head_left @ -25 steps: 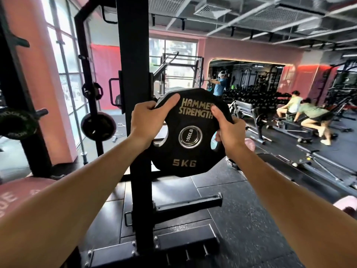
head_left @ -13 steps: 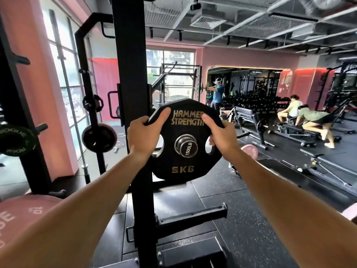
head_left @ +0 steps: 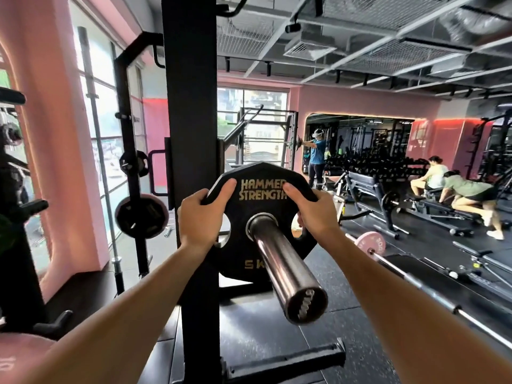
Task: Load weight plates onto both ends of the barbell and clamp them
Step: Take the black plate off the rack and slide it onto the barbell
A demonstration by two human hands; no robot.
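**A:** Start with the big thing. What stands by the hands?

**B:** A black steel upright (head_left: 191, 134) of the rack, square and matte, just behind the left hand (head_left: 200, 217). It looks rigid and plays no part in the grip.

**A:** And the plate?

**B:** The black weight plate (head_left: 263, 217) sits between both hands, threaded on the barbell sleeve (head_left: 285, 270), which pokes out toward the camera well past the knuckles. Many-sided rim, rubbery matte face, gold lettering, marked five kilos. I'd judge it moderately heavy, stiff, not fragile, and not slippery given that coating.

**A:** Where to hold it?

**B:** As it is held now. The left hand clasps the upper left rim, thumb across the face and fingers wrapped behind. The right hand (head_left: 315, 214) clasps the upper right edge the same way, its fingertips showing through the cut-out hole beside it. Those holes and flat rim sections make natural handles.

**A:** The sleeve?

**B:** Polished steel, round, smooth, mirror-bright, with a stamped end cap. Likely slick, so the plate should slide easily inward if kept square; tilted, it could bind.

**A:** Any clamp?

**B:** None that I can see near either hand.
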